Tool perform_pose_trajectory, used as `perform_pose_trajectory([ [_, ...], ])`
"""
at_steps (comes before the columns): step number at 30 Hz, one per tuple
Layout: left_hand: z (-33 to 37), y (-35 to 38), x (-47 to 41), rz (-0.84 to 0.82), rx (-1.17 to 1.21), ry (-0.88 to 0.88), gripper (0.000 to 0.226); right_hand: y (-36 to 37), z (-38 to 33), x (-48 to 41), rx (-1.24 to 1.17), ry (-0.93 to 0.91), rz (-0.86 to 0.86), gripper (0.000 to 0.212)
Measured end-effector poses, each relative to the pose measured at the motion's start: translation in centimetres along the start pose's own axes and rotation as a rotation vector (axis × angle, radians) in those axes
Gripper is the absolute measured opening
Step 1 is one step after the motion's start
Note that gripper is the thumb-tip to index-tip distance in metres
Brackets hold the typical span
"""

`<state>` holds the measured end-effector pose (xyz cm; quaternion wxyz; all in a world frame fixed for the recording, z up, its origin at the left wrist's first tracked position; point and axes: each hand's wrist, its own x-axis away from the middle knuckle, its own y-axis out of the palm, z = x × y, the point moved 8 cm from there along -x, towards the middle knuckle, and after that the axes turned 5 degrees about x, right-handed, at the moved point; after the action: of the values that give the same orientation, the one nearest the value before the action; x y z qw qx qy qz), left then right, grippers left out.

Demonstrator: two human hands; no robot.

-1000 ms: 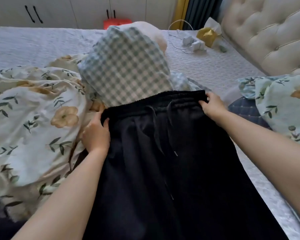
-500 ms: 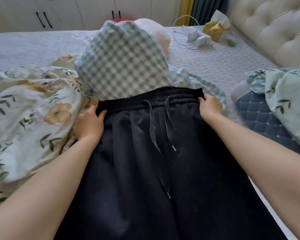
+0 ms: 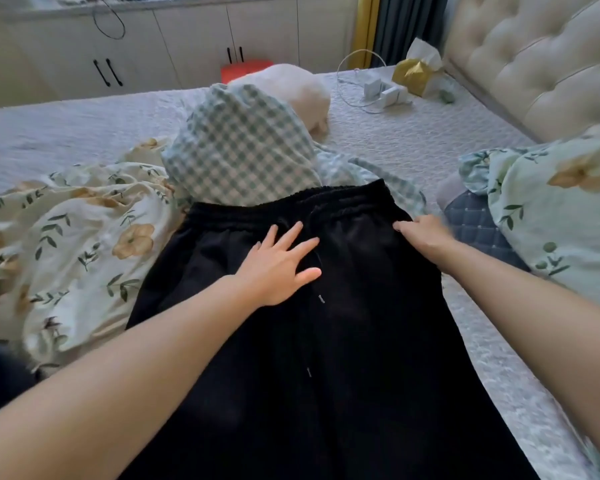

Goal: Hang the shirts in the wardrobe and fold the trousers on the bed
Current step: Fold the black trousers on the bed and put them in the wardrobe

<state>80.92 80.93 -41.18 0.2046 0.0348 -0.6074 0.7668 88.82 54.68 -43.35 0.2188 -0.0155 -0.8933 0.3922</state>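
Far left from my feed: a cream floral quilt [image 3: 84, 237] bunched on the pale grey quilted bed [image 3: 413, 150]. Beside it, black drawstring trousers [image 3: 326, 358] lie flat, their waistband touching a green-and-white gingham shirt [image 3: 243, 150]. Left hand [image 3: 278, 265] rests flat below the waistband, fingers spread wide; right hand [image 3: 426, 233] sits at the trousers' right edge, blurred, so I cannot tell whether it pinches cloth.

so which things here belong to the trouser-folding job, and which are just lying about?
Job: black trousers; left hand flat on them; right hand at their waist edge; checked garment, possibly a shirt; bed.
Lying about: floral quilt; white chargers with cable; gold tissue pack; cream cushion-like thing.
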Motion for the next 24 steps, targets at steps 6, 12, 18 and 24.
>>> perform_pose_trajectory([
  [6,0.2,0.5,-0.9,-0.152,-0.021,-0.095,0.063,-2.0,-3.9,6.5,-0.059,-0.251,0.163,0.020],
  [12,-0.6,-3.2,0.9,0.026,0.759,-0.147,0.077,-1.1,-8.3,13.5,-0.397,-0.248,0.139,0.016],
  [18,-4.6,-6.7,4.5,0.203,1.308,-0.201,0.069,4.3,-15.8,19.3,-0.505,-0.300,0.091,0.018],
  [24,-11.2,-8.8,6.9,0.128,1.711,-0.314,0.053,14.3,-22.7,21.3,-0.499,-0.307,-0.123,0.037],
])
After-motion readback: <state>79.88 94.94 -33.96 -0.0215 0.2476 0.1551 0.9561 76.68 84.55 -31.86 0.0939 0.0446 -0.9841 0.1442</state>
